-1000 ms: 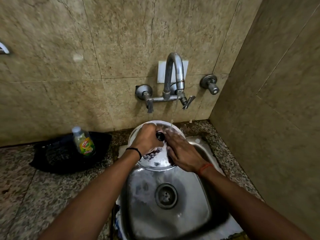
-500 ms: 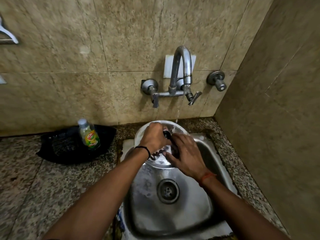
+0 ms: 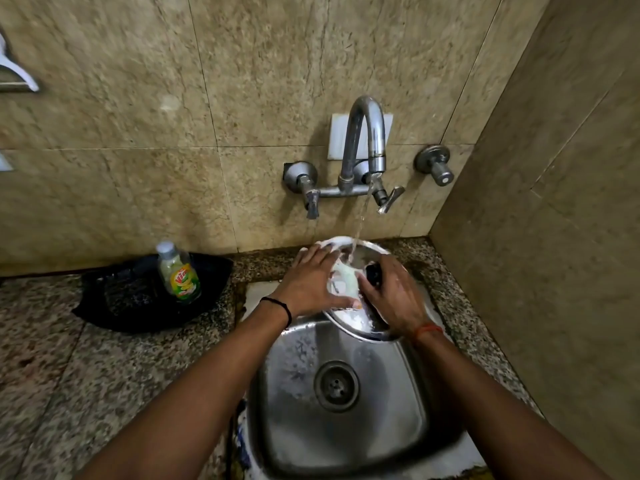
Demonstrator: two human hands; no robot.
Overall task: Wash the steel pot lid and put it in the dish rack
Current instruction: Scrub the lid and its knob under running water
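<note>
The round steel pot lid (image 3: 349, 315) is tilted over the back of the steel sink (image 3: 412, 420), soapy and wet. My right hand (image 3: 394, 299) is closed around its black knob (image 3: 373, 274). My left hand (image 3: 310, 284) lies spread flat across the lid's left part, fingers reaching the far rim. Between the two hands shows a pale foamy patch (image 3: 343, 282). Water from the tap (image 3: 363, 143) falls in a thin stream onto the lid's upper edge. No dish rack is in view.
A green dish-soap bottle (image 3: 180, 275) stands in a black tray (image 3: 138, 299) on the granite counter (image 3: 69, 375) left of the sink. The drain (image 3: 336, 386) sits mid-basin. A tiled wall (image 3: 554, 237) closes in on the right. A white bracket (image 3: 17, 74) is on the far-left wall.
My left hand let go of the knob and spread flat over the lid's left side. My right hand took hold of the knob. The lid shifted right under the stream.
</note>
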